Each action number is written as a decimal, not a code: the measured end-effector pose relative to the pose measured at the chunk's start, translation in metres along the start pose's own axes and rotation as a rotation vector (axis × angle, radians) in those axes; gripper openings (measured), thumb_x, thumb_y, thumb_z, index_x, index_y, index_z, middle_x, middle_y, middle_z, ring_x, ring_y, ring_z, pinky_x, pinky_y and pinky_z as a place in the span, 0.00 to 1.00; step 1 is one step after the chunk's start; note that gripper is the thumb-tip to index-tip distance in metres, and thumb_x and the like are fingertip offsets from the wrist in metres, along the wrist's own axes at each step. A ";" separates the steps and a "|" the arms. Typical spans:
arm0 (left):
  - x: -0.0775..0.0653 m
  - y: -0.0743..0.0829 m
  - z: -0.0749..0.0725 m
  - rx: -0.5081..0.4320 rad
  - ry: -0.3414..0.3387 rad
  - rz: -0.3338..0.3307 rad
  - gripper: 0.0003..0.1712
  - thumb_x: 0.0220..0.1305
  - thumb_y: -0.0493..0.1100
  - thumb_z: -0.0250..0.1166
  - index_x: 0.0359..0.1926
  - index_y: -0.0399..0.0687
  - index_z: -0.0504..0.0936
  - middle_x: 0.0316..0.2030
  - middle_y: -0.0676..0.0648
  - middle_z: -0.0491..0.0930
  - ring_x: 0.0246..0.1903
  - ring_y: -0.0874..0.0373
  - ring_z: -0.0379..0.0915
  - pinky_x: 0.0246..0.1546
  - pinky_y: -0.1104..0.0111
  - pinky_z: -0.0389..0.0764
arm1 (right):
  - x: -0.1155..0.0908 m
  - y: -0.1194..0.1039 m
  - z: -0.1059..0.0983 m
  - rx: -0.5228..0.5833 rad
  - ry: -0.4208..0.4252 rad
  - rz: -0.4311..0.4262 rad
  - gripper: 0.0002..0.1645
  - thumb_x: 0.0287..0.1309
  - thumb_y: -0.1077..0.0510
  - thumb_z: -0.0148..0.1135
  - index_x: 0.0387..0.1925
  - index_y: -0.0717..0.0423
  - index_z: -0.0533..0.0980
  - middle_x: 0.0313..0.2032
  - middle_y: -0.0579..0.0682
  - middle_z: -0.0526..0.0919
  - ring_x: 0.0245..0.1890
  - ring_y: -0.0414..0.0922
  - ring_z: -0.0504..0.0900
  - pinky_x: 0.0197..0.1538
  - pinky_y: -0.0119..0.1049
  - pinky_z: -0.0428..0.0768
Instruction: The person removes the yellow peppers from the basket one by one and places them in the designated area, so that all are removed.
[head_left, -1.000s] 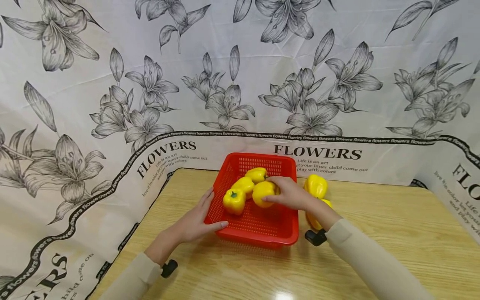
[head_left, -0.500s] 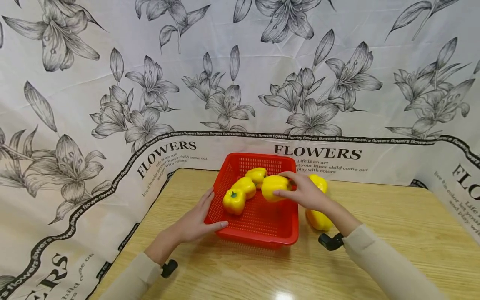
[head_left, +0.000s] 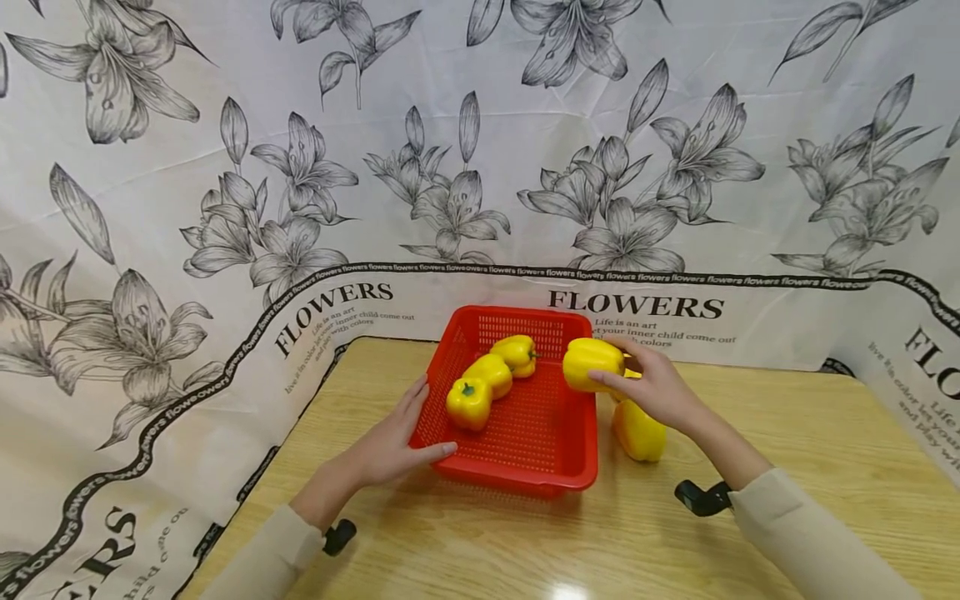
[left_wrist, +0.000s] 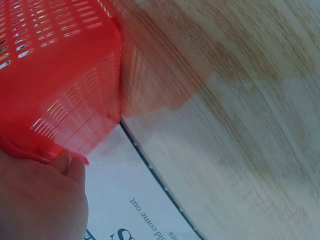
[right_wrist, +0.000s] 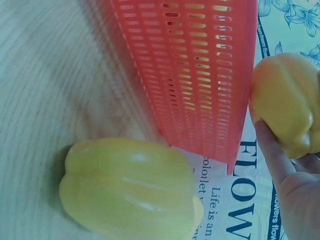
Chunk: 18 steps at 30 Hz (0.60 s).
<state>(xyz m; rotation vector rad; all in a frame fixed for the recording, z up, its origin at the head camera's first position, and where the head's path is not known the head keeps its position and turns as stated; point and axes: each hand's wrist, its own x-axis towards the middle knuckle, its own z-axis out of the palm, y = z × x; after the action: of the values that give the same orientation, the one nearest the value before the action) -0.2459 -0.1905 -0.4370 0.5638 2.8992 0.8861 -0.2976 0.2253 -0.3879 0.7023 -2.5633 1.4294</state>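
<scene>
My right hand (head_left: 656,387) grips a yellow bell pepper (head_left: 592,364), raised at the right rim of a red plastic basket (head_left: 517,479). The right wrist view shows this pepper (right_wrist: 282,102) held by the fingers, just outside the basket wall (right_wrist: 200,75). My left hand (head_left: 386,446) holds the basket's left rim, thumb over the edge; in the left wrist view its curled fingers (left_wrist: 70,167) meet the rim. Inside the basket, three yellow bell peppers lie in a slanting row: a near one (head_left: 469,404), a middle one (head_left: 491,375) and a far one (head_left: 515,354).
Right of the basket, another yellow bell pepper (head_left: 639,431) lies on the wooden table (head_left: 787,467). Behind it, one more is mostly hidden by the held pepper and my right hand. A flower-printed cloth (head_left: 480,225) hangs along the table's back and left edges.
My right hand has lifted a bell pepper from inside the basket and moved it right, to the right rim. My left hand and the basket have stayed put.
</scene>
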 end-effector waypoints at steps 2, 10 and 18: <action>-0.001 0.000 -0.001 0.000 -0.003 -0.002 0.68 0.58 0.79 0.61 0.83 0.52 0.38 0.82 0.57 0.33 0.78 0.46 0.46 0.72 0.45 0.61 | -0.002 0.001 -0.002 0.014 -0.002 0.004 0.36 0.67 0.53 0.68 0.71 0.59 0.68 0.58 0.63 0.77 0.56 0.65 0.81 0.39 0.44 0.88; -0.001 0.001 -0.001 -0.004 -0.008 -0.007 0.68 0.57 0.79 0.61 0.83 0.53 0.37 0.82 0.57 0.33 0.78 0.47 0.46 0.72 0.45 0.61 | -0.008 0.004 -0.006 0.031 -0.016 0.022 0.37 0.68 0.52 0.67 0.73 0.59 0.66 0.62 0.63 0.74 0.54 0.64 0.81 0.42 0.43 0.88; -0.001 0.004 -0.002 0.013 -0.004 -0.012 0.68 0.58 0.80 0.60 0.83 0.53 0.37 0.82 0.56 0.33 0.78 0.46 0.46 0.72 0.45 0.61 | -0.012 0.006 -0.012 -0.072 -0.002 0.022 0.38 0.67 0.50 0.68 0.71 0.61 0.67 0.64 0.63 0.74 0.56 0.63 0.81 0.48 0.32 0.85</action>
<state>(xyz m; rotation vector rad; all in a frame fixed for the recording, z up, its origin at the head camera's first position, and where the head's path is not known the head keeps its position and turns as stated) -0.2440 -0.1892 -0.4335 0.5475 2.9037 0.8651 -0.2907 0.2418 -0.3902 0.6673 -2.6172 1.3361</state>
